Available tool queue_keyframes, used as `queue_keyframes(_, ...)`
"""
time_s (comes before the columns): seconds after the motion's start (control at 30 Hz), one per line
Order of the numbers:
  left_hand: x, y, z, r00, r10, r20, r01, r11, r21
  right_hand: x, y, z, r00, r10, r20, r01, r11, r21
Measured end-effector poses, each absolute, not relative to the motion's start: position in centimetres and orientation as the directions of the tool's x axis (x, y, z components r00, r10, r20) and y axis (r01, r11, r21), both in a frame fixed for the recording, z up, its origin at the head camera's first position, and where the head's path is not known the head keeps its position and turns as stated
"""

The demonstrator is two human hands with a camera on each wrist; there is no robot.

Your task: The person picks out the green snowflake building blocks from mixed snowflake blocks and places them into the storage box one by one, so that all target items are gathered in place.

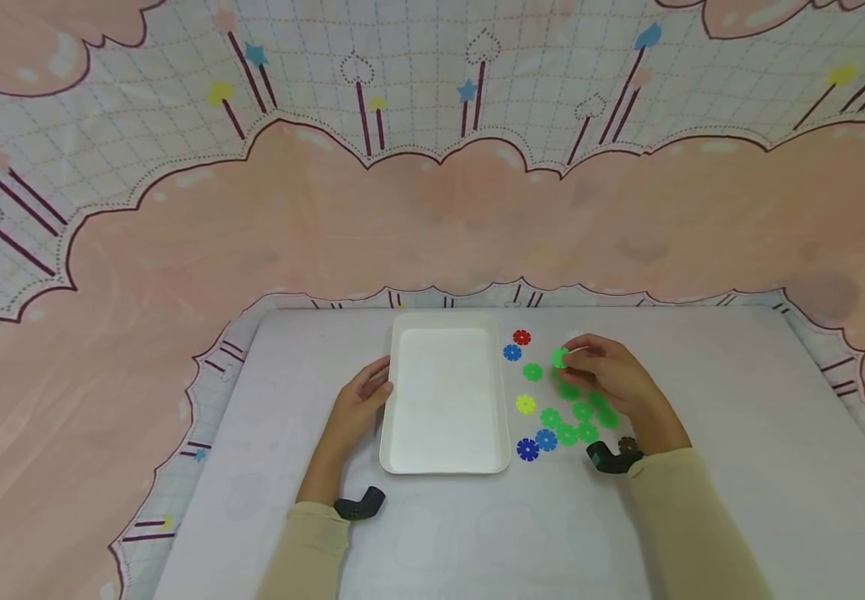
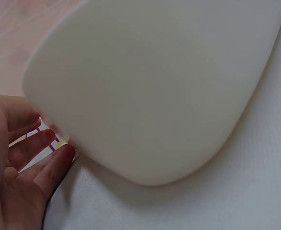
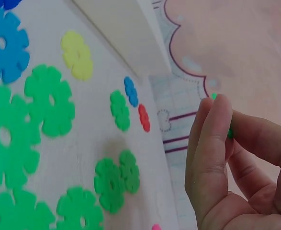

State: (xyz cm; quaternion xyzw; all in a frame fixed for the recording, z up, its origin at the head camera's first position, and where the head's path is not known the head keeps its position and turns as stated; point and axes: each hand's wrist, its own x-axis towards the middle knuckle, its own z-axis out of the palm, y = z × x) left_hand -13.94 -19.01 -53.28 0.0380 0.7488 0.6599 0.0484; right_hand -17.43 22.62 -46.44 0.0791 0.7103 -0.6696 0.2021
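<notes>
My left hand [image 1: 361,404] holds the left rim of a white rectangular tray [image 1: 385,454], with fingertips at its edge; in the left wrist view, the tray [image 2: 150,96] spans most of the picture beside the hand [image 2: 30,163]. Between thumb and fingers, my right hand [image 1: 612,375] pinches a green snowflake disc [image 1: 559,358] above the table. Only slivers of that disc show past the right hand [image 3: 231,167] in the right wrist view. Several green snowflake discs [image 1: 567,434] lie below and around this hand, some partly overlapping.
Near the tray's right side lie a red disc [image 1: 522,337], a yellow disc [image 1: 526,404], a dark blue disc [image 1: 527,450] and lighter blue discs [image 1: 512,352]. A brown disc [image 1: 627,444] sits by the right wrist. A patterned curtain [image 1: 432,217] hangs behind the white table [image 1: 432,542].
</notes>
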Motion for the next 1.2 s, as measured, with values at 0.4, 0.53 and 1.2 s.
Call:
queue_keyframes(0.4, -14.0, -19.2, -53.3, -0.993, 0.119, -0.016, -0.002, 0.118, 0.993, -18.0, 19.7, -46.1, -0.896, -0.160, -0.415, 0.419, 0.009, -0.908)
queue_keyframes(0.53, -13.9, -19.2, -53.3, -0.993, 0.118, -0.023, -0.008, 0.124, 0.992, -18.1, 19.0, -45.9, -0.895, -0.167, -0.414, 0.422, -0.011, -0.907)
queue_keyframes(1.2, -13.8, -18.8, -53.0, -0.993, 0.117, -0.034, -0.021, 0.106, 0.994, -19.2, 14.6, -46.2, -0.886, -0.132, -0.445, 0.451, -0.020, -0.892)
